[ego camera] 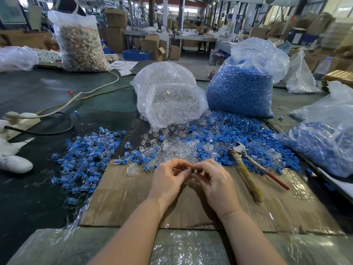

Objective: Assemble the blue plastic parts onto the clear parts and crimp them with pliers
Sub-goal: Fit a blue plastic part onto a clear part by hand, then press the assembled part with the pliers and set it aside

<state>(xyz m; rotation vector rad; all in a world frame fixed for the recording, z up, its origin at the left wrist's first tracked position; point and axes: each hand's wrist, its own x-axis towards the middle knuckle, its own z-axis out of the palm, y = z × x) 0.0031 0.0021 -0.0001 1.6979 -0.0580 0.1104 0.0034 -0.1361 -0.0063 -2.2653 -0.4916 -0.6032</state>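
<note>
My left hand [169, 178] and my right hand [214, 180] meet over the cardboard sheet [122, 197]. Their fingertips pinch a small part between them; a bit of blue plastic [192, 171] shows at the contact, the rest is hidden by fingers. The pliers [246, 165] lie on the cardboard to the right, jaws pointing away, one handle red, one wrapped in yellowish tape. Loose clear parts [172, 148] and loose blue parts [235, 136] are heaped just beyond my hands. A pile of joined blue-and-clear pieces [86, 155] lies to the left.
A bag of clear parts [170, 94] and a bag of blue parts [242, 87] stand behind the heaps. Another bag of blue parts [324, 142] sits at the right. A power strip with cables [21, 119] and white cloth [13, 163] lie at the left.
</note>
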